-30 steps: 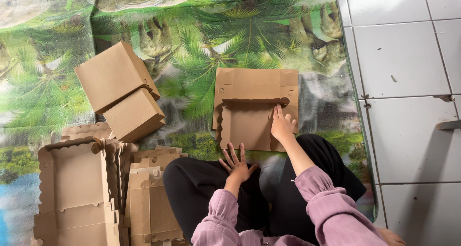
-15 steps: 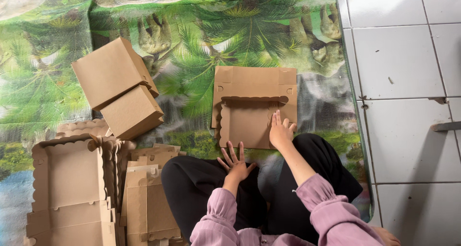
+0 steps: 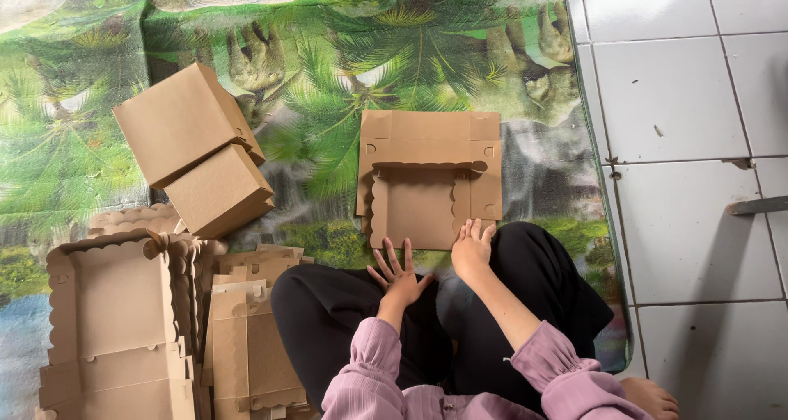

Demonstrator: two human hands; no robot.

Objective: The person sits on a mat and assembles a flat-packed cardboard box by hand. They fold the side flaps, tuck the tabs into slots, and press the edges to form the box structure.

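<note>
The person sits cross-legged on the floor in black trousers (image 3: 345, 321) and pink sleeves (image 3: 566, 379), both forearms reaching forward from the lap. The left hand (image 3: 400, 274) lies palm down with its fingers spread wide, the fingertips touching or just short of the near edge of a flat cardboard box blank (image 3: 428, 178); its grip is open and has hold of nothing. The right hand (image 3: 472, 249) is likewise flat, fingers loosely together, resting on the near right corner of the same blank, grip open, pressing rather than clasping. The blank lies just beyond the knees on a mat (image 3: 328, 75) printed with palm trees, its scalloped side flaps folded inward. To the person's left, near the knee, a pile of flat blanks (image 3: 246, 346) lies beside a half-formed open box (image 3: 115, 321) with scalloped walls. Farther off on the left stand two closed brown boxes (image 3: 193, 157), touching, one tilted against the other. White floor tiles (image 3: 681, 84) run along the mat's right side.
</note>
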